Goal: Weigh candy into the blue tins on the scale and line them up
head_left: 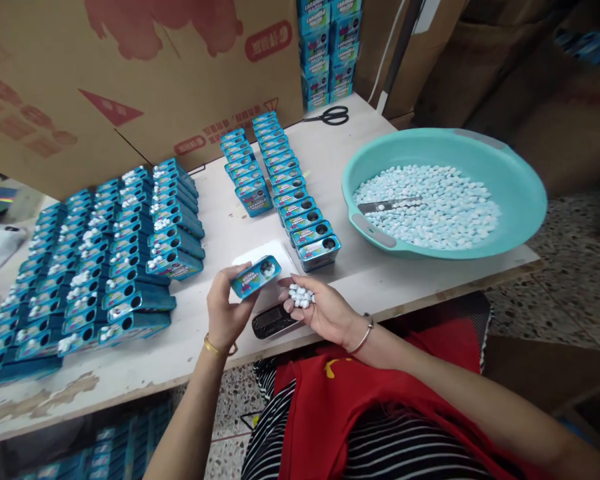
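Teal basin [523,200], right of frame, holds many loose white candies [430,207]; the block of filled tins [100,260] at left far outnumbers the unfilled tins [290,193] in two rows at centre. Lower centre: left hand [226,312] grasps one blue tin [255,276], tilted. Right hand [319,308], palm cupped and unclenched, cradles a small heap of candies [301,295] just beside it.

The blue tin [255,276] you hold in your left hand [225,310] is tilted, label up, its round opening at the right end showing white. The white candies [301,295] lie heaped in your cupped right hand [320,310], just beside the tin.
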Demonstrator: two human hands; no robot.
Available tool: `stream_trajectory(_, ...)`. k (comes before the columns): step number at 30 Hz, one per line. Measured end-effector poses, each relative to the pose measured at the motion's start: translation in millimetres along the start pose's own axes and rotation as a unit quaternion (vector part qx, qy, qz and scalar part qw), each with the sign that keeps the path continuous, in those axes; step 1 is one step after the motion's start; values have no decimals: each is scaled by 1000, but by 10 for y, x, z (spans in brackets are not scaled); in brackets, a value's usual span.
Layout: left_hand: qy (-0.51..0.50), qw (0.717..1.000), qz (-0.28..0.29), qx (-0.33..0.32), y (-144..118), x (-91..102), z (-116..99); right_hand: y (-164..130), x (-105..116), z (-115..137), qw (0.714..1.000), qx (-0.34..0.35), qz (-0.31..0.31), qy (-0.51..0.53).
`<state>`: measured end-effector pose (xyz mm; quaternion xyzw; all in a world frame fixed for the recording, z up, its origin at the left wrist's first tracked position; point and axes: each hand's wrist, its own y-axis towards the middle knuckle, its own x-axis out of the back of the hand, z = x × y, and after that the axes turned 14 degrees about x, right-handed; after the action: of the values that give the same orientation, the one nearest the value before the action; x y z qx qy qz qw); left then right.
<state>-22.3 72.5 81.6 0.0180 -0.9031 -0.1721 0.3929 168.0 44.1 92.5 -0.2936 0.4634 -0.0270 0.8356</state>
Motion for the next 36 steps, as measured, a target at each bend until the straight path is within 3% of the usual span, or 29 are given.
stream_trajectory(2,-50,996,14,75,41,-54,107,-33,100,14,1000,13,-3,-13)
stream_trajectory(4,-84,990,31,109,73,-106,220,-65,222,26,999,24,3,-22)
stream_trajectory(7,-116,985,49,115,103,-146,328,-110,401,43,999,31,7,-30)
stream_trajectory(11,-123,986,62,97,121,-80,312,-163,588,62,999,21,-17,-26)
stream_trajectory(15,-179,978,2,110,124,95,246,-218,709,84,999,11,-46,-7)
stream_trajectory(19,-206,958,-119,161,97,233,268,-272,756,107,997,24,-71,14)
stream_trajectory(22,-202,949,-151,191,62,268,323,-299,751,114,996,30,-80,28)
stream_trajectory(36,-205,947,-107,222,-1,192,398,-291,757,50,997,25,-69,39)
